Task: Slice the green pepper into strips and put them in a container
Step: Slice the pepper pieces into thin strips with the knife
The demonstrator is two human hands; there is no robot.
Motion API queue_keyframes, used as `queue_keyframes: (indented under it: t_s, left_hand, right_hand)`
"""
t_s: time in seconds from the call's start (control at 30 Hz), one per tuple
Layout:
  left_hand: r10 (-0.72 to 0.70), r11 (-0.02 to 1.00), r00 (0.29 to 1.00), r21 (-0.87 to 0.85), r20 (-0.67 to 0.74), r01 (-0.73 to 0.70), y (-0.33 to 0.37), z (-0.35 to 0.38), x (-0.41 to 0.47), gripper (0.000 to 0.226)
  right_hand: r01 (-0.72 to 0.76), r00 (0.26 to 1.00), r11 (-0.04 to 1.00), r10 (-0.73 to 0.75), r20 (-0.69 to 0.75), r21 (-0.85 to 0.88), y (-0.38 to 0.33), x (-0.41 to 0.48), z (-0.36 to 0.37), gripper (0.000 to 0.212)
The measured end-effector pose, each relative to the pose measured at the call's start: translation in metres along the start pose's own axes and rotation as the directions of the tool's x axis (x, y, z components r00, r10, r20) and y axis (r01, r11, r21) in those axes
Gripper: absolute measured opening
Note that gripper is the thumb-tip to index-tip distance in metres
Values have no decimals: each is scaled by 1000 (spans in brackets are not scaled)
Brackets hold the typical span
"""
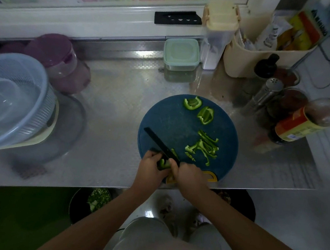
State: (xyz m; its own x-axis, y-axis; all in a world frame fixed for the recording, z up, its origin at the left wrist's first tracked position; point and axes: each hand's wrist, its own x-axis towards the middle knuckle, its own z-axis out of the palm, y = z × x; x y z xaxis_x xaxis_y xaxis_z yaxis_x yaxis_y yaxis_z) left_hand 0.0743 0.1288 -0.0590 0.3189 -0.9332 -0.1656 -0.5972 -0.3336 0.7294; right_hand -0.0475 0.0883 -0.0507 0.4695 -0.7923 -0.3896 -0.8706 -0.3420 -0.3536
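Observation:
A round blue cutting board [172,121] lies on the steel counter. Near its front edge my left hand [150,167] pins a green pepper piece [163,163] down. My right hand [190,176] grips a black knife [159,143], whose blade points up-left and rests against that piece. A pile of cut strips [203,147] lies on the board's right side. Two larger uncut pepper pieces [192,103] [206,115] sit at the board's far edge. A lidded pale green container [181,53] stands at the back of the counter.
A white colander with a clear bowl [12,99] and purple-lidded jars [62,60] stand at the left. Bottles and a shaker [266,95] crowd the right, beside a cream bin [266,54]. Below the counter edge sits a dark bowl of chopped greens [97,198].

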Motion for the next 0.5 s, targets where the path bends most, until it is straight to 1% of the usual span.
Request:
queue_keyframes:
  t_s: [0.03, 0.07, 0.1, 0.2, 0.23, 0.27, 0.3, 0.33, 0.37, 0.4, 0.43, 0.5]
  left_hand:
    - [-8, 1000, 1000, -12, 0, 8, 1, 0, 0, 24]
    - [-16, 1000, 1000, -20, -3, 16, 1, 0, 0, 26]
    - [-22, 999, 1000, -30, -8, 22, 2, 0, -1, 27]
    - [-29, 999, 999, -38, -19, 28, 1, 1, -2, 39]
    - [-25, 999, 1000, -26, -17, 24, -1, 1, -2, 45]
    - [-14, 1000, 1000, -21, -13, 14, -3, 2, -2, 51]
    - [-1, 1000, 1000, -25, -8, 0, -5, 2, -3, 55]
    - [12, 999, 1000, -34, -3, -12, -7, 2, -4, 57]
    - [18, 999, 1000, -40, 0, -18, -7, 2, -5, 58]
    - [21, 999, 1000, -45, -3, -21, -8, 3, -6, 59]
    - [18, 999, 1000, -49, -14, -18, -8, 4, -7, 59]
    - [8, 999, 999, -51, -37, -10, -7, 8, -9, 59]
  right_hand:
    - [-5, 1000, 998, 5, 4, -57, 4, -3, -1, 48]
    - [25, 1000, 992, -26, -6, -125, 10, -6, 0, 42]
    - [63, 998, 985, -62, 12, -158, 13, -10, 0, 43]
    - [104, 994, 994, -103, 19, -42, 25, -16, -1, 80]
    - [73, 996, 996, -69, 59, -55, 31, -13, 0, 93]
    - [-22, 997, 999, 18, 76, 47, 36, -12, -7, 99]
    - [-82, 997, 993, 81, 16, 82, 37, -12, -9, 82]
    - [-72, 997, 984, 70, 12, 165, 40, -16, -13, 45]
    - [-56, 996, 964, 71, -48, 261, 40, -16, -22, 27]
    - [-111, 991, 924, 131, -31, 365, 45, -13, -21, 45]
    - [-139, 988, 893, 152, 4, 429, 52, -13, -17, 54]
    - [-93, 994, 910, 109, -16, 403, 55, -17, -20, 57]
